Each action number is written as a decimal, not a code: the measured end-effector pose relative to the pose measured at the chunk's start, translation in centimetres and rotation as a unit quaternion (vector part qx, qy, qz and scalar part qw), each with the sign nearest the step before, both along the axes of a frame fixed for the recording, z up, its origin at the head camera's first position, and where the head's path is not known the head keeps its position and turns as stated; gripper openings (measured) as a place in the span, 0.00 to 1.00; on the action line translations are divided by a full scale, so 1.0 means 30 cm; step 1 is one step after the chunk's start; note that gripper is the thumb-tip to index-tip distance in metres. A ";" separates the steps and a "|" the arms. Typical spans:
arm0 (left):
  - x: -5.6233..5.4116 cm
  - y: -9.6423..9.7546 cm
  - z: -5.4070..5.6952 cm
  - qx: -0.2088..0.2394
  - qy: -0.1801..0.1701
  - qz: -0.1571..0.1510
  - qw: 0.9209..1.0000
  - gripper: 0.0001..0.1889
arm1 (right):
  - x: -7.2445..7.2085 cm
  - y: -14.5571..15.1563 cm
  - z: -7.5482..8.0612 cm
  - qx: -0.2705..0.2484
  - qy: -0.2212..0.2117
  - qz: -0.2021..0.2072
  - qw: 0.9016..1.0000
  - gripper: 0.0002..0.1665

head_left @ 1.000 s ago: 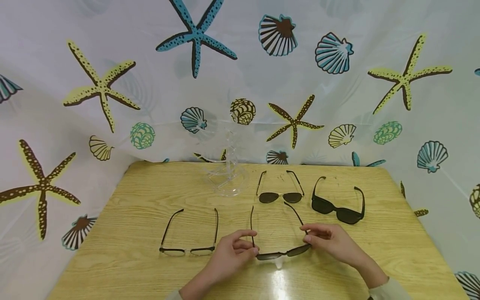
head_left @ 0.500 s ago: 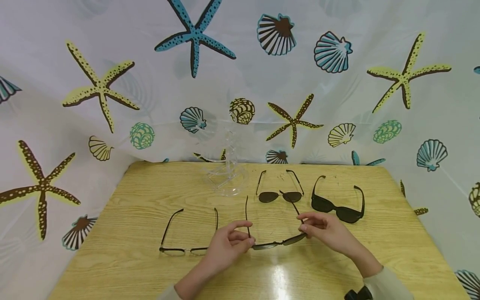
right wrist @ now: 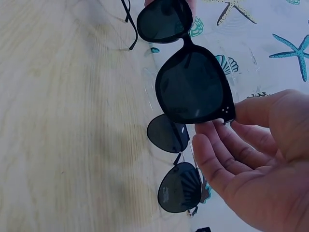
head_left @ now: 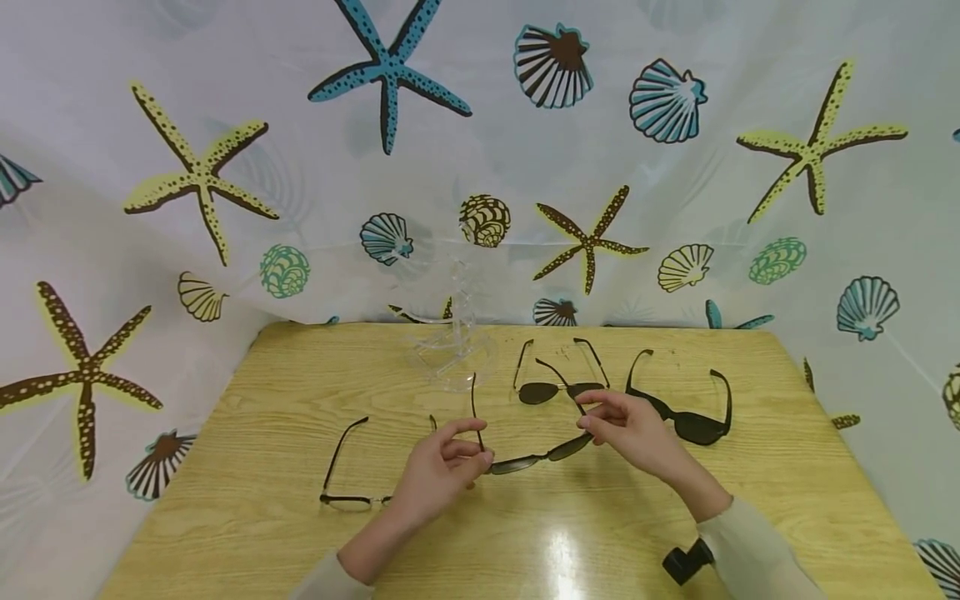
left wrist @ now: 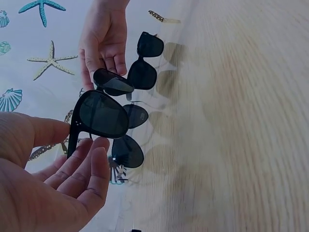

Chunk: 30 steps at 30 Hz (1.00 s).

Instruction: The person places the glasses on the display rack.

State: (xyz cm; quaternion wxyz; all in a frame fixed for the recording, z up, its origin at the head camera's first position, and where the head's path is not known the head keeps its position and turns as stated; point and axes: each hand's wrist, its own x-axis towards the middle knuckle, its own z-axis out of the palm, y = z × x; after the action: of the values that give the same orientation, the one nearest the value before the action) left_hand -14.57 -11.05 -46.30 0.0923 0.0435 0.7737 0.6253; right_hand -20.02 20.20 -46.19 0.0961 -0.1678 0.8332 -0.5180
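Both hands hold one pair of black sunglasses up off the table, temples unfolded and pointing away. My left hand pinches the left hinge end between thumb and fingers. At the opposite end my right hand pinches the other hinge. The right wrist view shows the dark lenses of this pair close up, with small dots near the hinge. Metal-framed aviator sunglasses lie just beyond, partly covered by the held temple. Thick black sunglasses lie right of my right hand, which covers part of them.
Clear-lens eyeglasses lie at the left, partly hidden behind my left hand. A transparent display stand stands at the back of the wooden table. Behind hangs a curtain printed with starfish and shells.
Both hands have lifted the black sunglasses and carried them away from the table's near side and to the left. The other glasses and the stand stay put.
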 end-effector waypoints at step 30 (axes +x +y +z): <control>-0.105 -0.096 0.011 -0.006 0.010 0.068 0.998 0.26 | -0.200 -0.189 0.038 0.014 0.007 -0.003 1.000 0.24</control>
State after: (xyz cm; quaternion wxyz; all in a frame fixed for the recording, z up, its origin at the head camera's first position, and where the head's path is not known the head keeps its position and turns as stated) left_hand -17.73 -13.94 -45.99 0.0417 -0.0034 0.7794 0.6252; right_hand -26.01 14.54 -45.04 0.0907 -0.1675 0.8418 -0.5050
